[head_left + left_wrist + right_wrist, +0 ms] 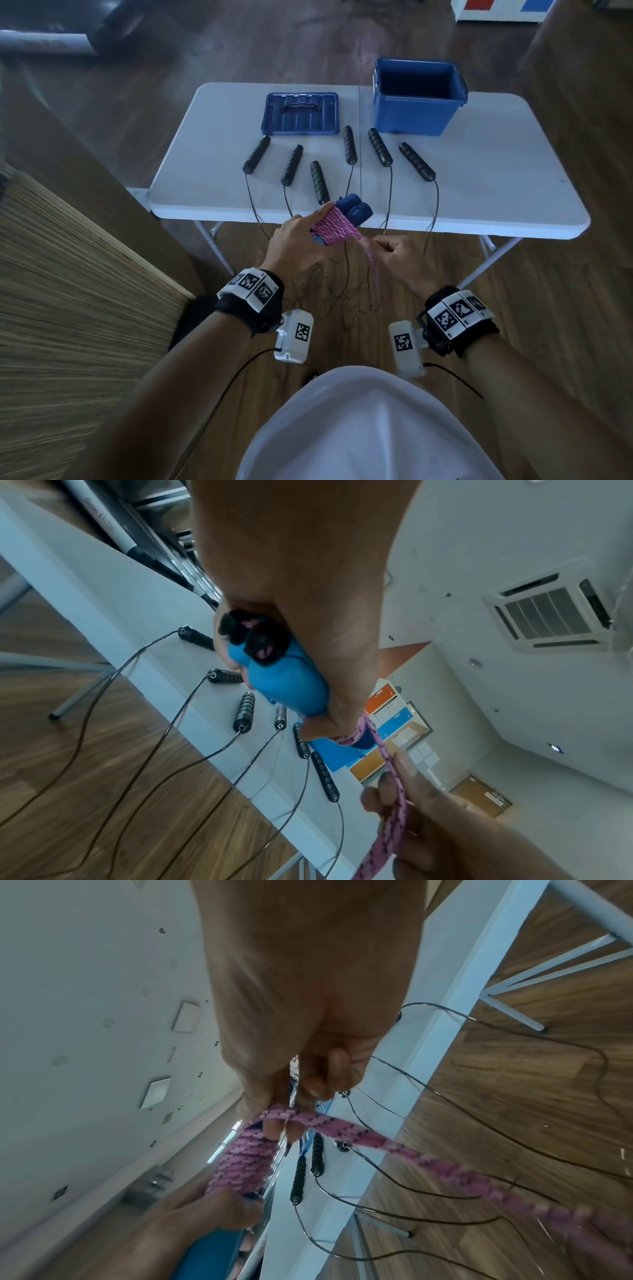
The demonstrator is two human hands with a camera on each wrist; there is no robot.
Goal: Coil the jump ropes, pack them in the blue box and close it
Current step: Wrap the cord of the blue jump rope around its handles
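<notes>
So far nothing is packed, by my reading; the white table (513, 171) carries everything, and the blue box (416, 102) stands open at its far right corner with what I can see of its inside dark and bare; its lid (299, 114) lies flat just to the left of it, so closing is a late step. Next in size, the black-handled ropes (349, 145): six handles lie fanned across the table, their thin cords running over the near edge toward the floor, none of them coiled, which I judge to be three ropes waiting. Smaller, and in front of the near edge, the pink rope (337, 224) is the one I am working; my left hand (291, 240) is wrapped around its two blue handles (287, 680) held together, with several turns of pink cord already bound round them; my right hand (399, 255) pinches the loose tail between curled fingers and leads it toward the bundle; a length of tail hangs below, so this first coil is only part done.
</notes>
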